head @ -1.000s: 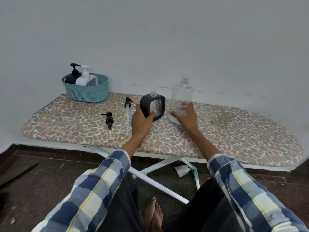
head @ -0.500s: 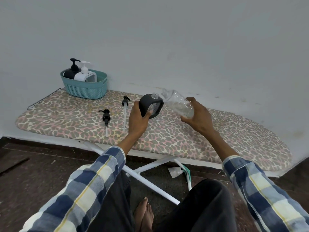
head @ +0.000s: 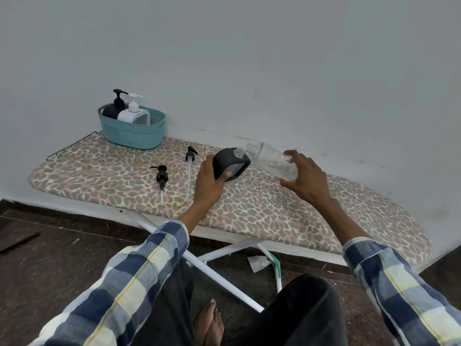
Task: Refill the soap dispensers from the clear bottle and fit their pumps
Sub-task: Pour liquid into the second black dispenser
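While no label shows: left hand (head: 208, 182) fingers clamped on black dispenser (head: 230, 163), right hand (head: 305, 179) on tilted clear bottle (head: 273, 159).

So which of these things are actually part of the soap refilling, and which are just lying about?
Part of the job:
- dark grey square dispenser, in left hand
- clear plastic bottle, tipped in right hand
- two loose black pumps
- black and white dispensers in teal basket

Lying about:
- crumpled paper on floor
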Tool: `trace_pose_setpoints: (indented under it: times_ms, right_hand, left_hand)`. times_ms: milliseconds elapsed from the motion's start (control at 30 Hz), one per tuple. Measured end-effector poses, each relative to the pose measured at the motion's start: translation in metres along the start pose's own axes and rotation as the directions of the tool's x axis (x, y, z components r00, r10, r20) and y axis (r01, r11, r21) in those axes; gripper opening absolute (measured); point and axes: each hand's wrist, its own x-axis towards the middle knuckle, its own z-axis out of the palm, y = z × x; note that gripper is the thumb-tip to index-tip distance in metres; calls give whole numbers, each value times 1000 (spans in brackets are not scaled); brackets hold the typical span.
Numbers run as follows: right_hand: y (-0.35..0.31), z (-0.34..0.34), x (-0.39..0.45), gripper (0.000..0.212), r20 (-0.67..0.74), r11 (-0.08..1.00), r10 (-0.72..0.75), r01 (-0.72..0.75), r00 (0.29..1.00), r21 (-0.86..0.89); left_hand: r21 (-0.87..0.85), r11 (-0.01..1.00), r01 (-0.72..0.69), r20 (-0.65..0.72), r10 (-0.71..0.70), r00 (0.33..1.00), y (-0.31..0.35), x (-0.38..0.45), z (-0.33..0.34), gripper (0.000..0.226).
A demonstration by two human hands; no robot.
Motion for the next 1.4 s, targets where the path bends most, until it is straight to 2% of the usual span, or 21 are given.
trace_pose_setpoints:
  times_ms: [1400]
  right_hand:
    - [1,-17,9,81,30,990,-1,5,1000,-142]
  left_hand:
    - [-5,1000,-25,-4,25,1000,-3,1,2,53]
